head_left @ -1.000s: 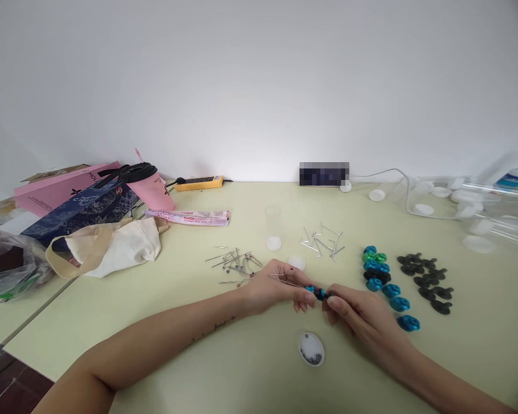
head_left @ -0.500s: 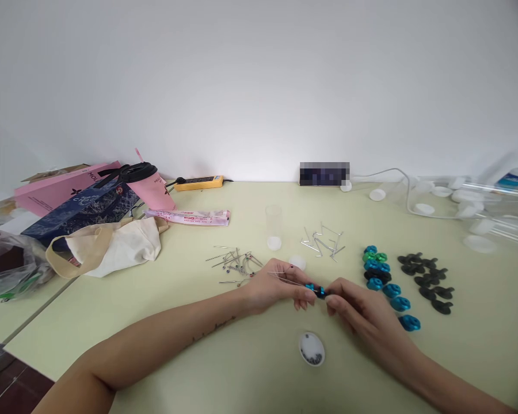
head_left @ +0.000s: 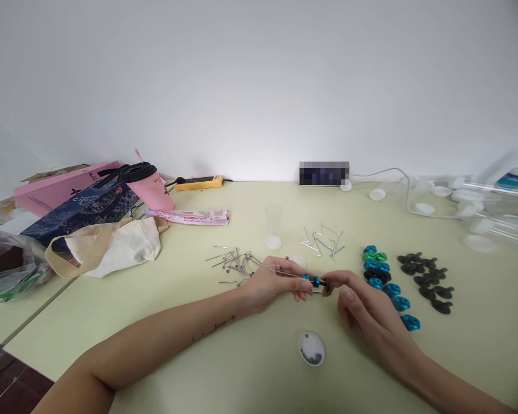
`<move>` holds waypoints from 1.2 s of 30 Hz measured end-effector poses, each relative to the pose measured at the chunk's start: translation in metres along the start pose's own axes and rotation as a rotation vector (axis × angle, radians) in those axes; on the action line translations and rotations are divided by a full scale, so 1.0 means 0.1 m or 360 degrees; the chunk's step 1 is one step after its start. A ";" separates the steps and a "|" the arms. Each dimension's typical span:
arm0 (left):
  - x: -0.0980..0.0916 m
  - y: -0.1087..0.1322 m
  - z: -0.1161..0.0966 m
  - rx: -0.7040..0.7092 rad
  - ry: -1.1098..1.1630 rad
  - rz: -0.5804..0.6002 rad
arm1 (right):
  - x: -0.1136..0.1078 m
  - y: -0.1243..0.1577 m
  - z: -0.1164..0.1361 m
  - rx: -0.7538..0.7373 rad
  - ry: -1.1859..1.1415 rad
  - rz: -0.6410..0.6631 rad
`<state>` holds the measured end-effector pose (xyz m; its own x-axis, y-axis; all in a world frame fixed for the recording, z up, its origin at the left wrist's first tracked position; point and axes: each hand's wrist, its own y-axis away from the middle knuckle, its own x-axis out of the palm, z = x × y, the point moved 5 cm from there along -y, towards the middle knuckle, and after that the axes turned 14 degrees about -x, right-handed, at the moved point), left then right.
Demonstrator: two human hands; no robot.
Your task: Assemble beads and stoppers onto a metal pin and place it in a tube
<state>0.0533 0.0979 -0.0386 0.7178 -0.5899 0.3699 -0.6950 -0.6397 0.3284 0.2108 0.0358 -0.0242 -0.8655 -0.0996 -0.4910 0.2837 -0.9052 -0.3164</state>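
Pale green table (head_left: pixel 176 368), white wall (head_left: pixel 259 86) behind. Blue-and-black part (head_left: pixel 316 282) just below and right of frame center, left hand (head_left: pixel 270 286) pinching it. Right hand (head_left: pixel 369 310): index finger at its black end, thumb apart from it. White dish (head_left: pixel 309 345) of small bits at lower center, blue knobs (head_left: pixel 400 303) at right.

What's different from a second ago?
The slim piece of metallic blue and black parts shifted slightly up in view, the left hand still holding it. The right hand's thumb came away from its black end. The shallow white dish and loose black curved pieces stayed put.
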 end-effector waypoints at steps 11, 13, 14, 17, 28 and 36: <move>-0.01 0.00 -0.01 -0.0009 0.0009 -0.0008 | 0.01 -0.01 0.00 0.0030 -0.0047 -0.0031; 0.00 0.00 -0.01 -0.0009 0.0006 -0.0009 | 0.00 -0.01 0.01 0.0003 -0.0065 -0.0057; 0.00 0.00 -0.01 -0.0011 0.0007 -0.0007 | 0.00 -0.01 0.01 -0.0007 -0.0074 -0.0054; 0.00 0.00 0.00 -0.0019 0.0011 0.0003 | -0.01 0.01 -0.02 0.0021 -0.0078 -0.0042; 0.02 0.00 0.02 -0.0057 -0.0039 0.0046 | 0.05 -0.03 -0.03 0.0147 0.0113 0.0106; 0.02 -0.01 0.03 -0.0077 -0.0010 0.0055 | 0.04 -0.03 -0.10 0.0179 0.0119 0.0052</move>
<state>0.0556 0.0956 -0.0404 0.6934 -0.6145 0.3764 -0.7206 -0.5943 0.3572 0.2104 0.0425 -0.0330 -0.8222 -0.1026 -0.5599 0.2596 -0.9429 -0.2085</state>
